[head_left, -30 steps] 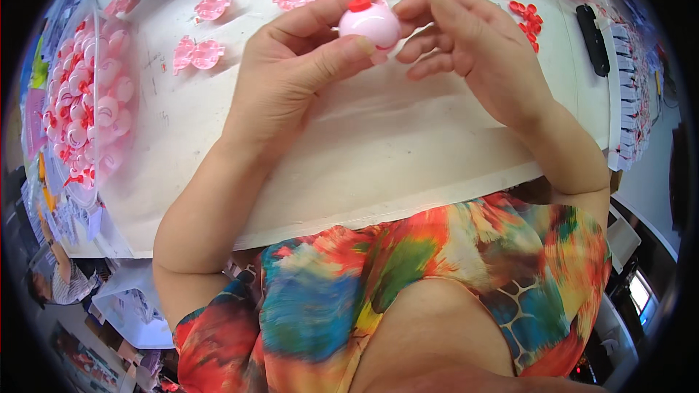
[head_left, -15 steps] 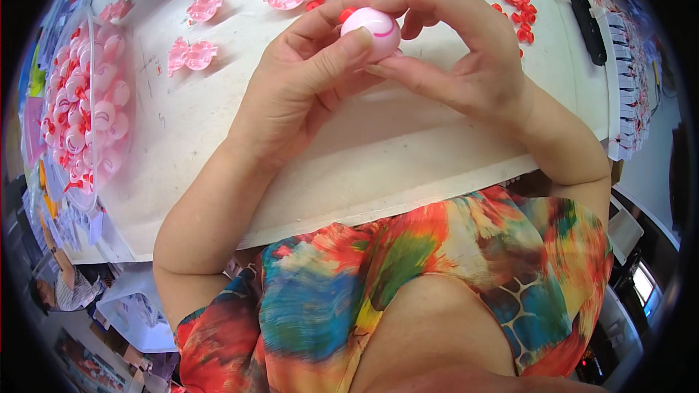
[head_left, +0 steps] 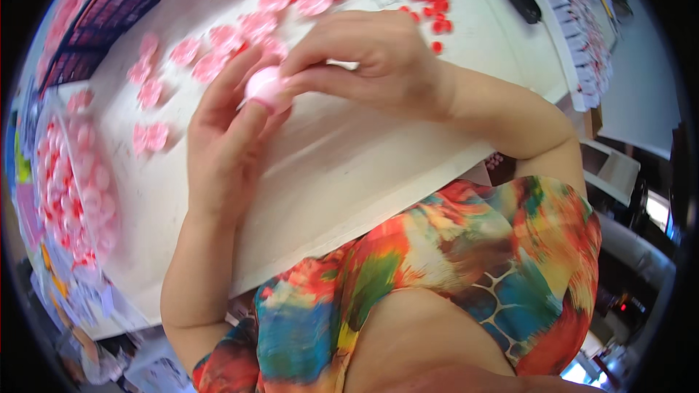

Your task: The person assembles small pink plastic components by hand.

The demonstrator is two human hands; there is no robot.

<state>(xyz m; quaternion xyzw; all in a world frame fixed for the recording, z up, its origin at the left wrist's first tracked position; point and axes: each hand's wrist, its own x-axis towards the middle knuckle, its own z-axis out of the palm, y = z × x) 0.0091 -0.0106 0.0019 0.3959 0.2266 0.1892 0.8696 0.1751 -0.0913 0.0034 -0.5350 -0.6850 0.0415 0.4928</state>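
Two bare hands meet over a white table [head_left: 342, 175], sharing one small pink rounded piece [head_left: 263, 86]. Left hand [head_left: 226, 145]: fingers curled upward, closed around the piece from below and beside. Right hand [head_left: 371, 62]: fingers bent, tips pinching the same piece from above. The piece sits raised off the tabletop, between both sets of fingertips. Beyond lie scattered pink flower-shaped pieces [head_left: 218, 51] and small red pieces [head_left: 429, 7]; the view is motion-blurred.
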